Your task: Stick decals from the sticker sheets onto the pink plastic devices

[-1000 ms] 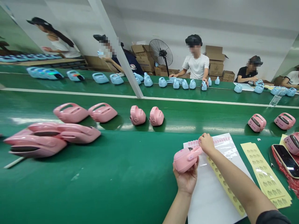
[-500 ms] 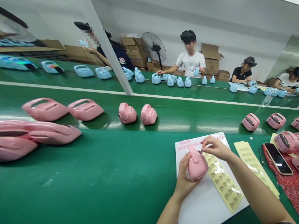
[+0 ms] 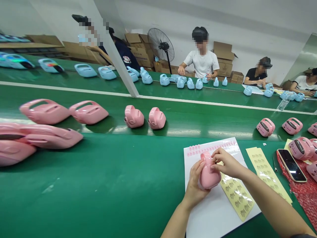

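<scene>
My left hand (image 3: 195,181) is wrapped round the left side of a glossy pink plastic case (image 3: 210,178) with a loop handle, held tilted above a white sheet (image 3: 201,216). At the case's upper right, my right hand (image 3: 228,163) bends its thumb and fingers against it, the thumb near a round detail on its side. Any small piece under those fingertips is hidden. Rows of small pink oval pieces (image 3: 195,147) line the sheet's top edge. A yellow sticker sheet (image 3: 239,198) with grey shapes lies partly beneath the right forearm.
More pink cases (image 3: 157,118) stand along the green bench (image 3: 99,195), with several piled at left. To the right are another sticker sheet (image 3: 264,165), a phone (image 3: 292,165) and red bubble wrap (image 3: 303,201). Across the divider, co-workers (image 3: 201,62) sit by light-blue cases (image 3: 164,79).
My right hand has moved from just above the case's handle side down onto its upper right, fingers now against it. The left hand keeps its grip. The view has shifted slightly.
</scene>
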Demonstrator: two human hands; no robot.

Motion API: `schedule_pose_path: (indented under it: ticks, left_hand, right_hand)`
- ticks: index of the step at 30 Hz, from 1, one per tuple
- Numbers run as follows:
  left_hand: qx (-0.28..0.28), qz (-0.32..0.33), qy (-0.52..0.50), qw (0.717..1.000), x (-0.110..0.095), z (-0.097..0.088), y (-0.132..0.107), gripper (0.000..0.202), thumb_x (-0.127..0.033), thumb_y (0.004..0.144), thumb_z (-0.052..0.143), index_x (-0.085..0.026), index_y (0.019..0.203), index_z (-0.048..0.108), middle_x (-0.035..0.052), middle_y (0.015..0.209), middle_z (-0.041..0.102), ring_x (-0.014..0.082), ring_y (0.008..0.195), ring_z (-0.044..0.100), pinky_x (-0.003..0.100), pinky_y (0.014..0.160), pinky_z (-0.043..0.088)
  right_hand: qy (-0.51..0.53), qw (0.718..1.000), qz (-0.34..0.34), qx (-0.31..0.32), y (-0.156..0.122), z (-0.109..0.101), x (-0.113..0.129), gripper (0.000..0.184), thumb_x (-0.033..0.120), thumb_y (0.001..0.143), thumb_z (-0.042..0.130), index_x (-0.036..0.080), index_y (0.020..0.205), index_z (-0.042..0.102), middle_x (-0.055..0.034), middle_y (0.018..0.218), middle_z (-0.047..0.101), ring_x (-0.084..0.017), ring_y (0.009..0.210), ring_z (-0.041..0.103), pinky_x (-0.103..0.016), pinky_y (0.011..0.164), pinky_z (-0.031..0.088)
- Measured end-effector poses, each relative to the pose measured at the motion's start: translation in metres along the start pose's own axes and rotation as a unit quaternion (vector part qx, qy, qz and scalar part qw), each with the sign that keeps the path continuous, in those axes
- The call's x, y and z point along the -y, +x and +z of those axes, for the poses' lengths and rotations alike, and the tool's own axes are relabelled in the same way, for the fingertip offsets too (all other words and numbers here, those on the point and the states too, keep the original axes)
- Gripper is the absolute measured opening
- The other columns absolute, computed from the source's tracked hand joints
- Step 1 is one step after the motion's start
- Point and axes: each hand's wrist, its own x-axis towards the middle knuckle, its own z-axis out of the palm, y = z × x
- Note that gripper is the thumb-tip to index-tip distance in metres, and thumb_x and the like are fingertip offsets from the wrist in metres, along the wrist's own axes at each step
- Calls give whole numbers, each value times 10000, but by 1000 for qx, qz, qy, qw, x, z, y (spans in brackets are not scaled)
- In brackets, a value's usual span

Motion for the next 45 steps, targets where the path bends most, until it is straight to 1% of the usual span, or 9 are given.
schedule_pose_path:
  ticks: [6, 11, 16, 21, 24, 30, 36, 40, 45]
  left_hand:
    - [0, 8, 4, 1000, 1, 1, 0, 702, -34, 447, 727, -284, 1093, 613, 96, 1191, 536, 374, 1158, 413, 543, 1010, 211]
    - [-15, -11, -29, 999, 1, 2, 0, 682, -30, 420, 739, -280, 1045, 633, 93, 1163, 551, 379, 1155, 411, 563, 1014, 186]
    - [-7, 9, -7, 1000, 2, 2, -1, 710, -43, 436, 747, -279, 1093, 614, 101, 1187, 543, 371, 1156, 416, 542, 1016, 210]
    - [19, 49, 35, 998, 3, 1, -3, 742, -55, 482, 733, -311, 1158, 566, 86, 1224, 522, 357, 1167, 416, 536, 1003, 251]
    - [36, 36, 2, 999, -3, 2, -4, 696, -46, 479, 737, -309, 1108, 602, 89, 1221, 525, 364, 1184, 404, 542, 1002, 253]
    - [62, -85, -137, 985, -18, 10, -17, 859, -74, 424, 799, -321, 1194, 511, 75, 1253, 510, 356, 1139, 462, 470, 944, 365]
    - [-3, -232, -345, 909, -10, 15, -20, 738, -575, 560, 696, -225, 1181, 505, 108, 1048, 640, 342, 983, 572, 425, 785, 479]
    - [-61, -314, -331, 888, -15, 15, -10, 655, -694, 650, 517, -196, 1073, 565, 93, 894, 684, 282, 810, 638, 363, 683, 503]
    - [-33, -404, -273, 873, -25, 17, -2, 656, -707, 667, 474, -183, 1054, 551, 96, 838, 683, 236, 690, 655, 347, 632, 494]
  right_hand:
    - [-99, 994, -44, -2, -4, 2, 5, 115, 115, 722, 567, 221, 698, 609, -24, 876, 513, -157, 812, 541, -308, 718, 487]
    - [-225, 963, -142, -46, -12, 6, 1, 179, 239, 817, 473, 235, 702, 609, -77, 934, 571, -196, 799, 527, -341, 666, 451]
    - [-301, 941, -141, -65, -18, 11, 0, 195, 244, 844, 433, 235, 749, 602, -97, 896, 600, -197, 745, 530, -354, 679, 440]
    - [-233, 964, -96, -81, -14, 17, -2, 184, 273, 812, 474, 198, 937, 585, -125, 1002, 570, -237, 900, 540, -388, 757, 459]
    - [-118, 989, -48, -72, -2, 13, -11, 373, 342, 760, 549, 189, 1099, 519, -119, 1085, 537, -232, 1000, 517, -386, 839, 443]
    - [70, 993, 90, 3, 15, -1, -32, 298, 456, 791, 452, 201, 827, 602, -37, 867, 610, -182, 833, 566, -333, 745, 450]
    - [107, 947, 269, 137, 4, 4, -34, 242, 311, 678, 575, 201, 534, 414, 85, 428, 397, -67, 376, 394, -180, 359, 255]
    - [80, 944, 306, 92, 13, 0, -37, 199, 311, 723, 495, 203, 577, 415, 87, 388, 384, -56, 298, 317, -180, 309, 205]
    - [-15, 947, 303, -104, 60, -35, -50, 103, 265, 755, 442, 188, 809, 483, 26, 610, 556, -76, 404, 445, -188, 371, 307]
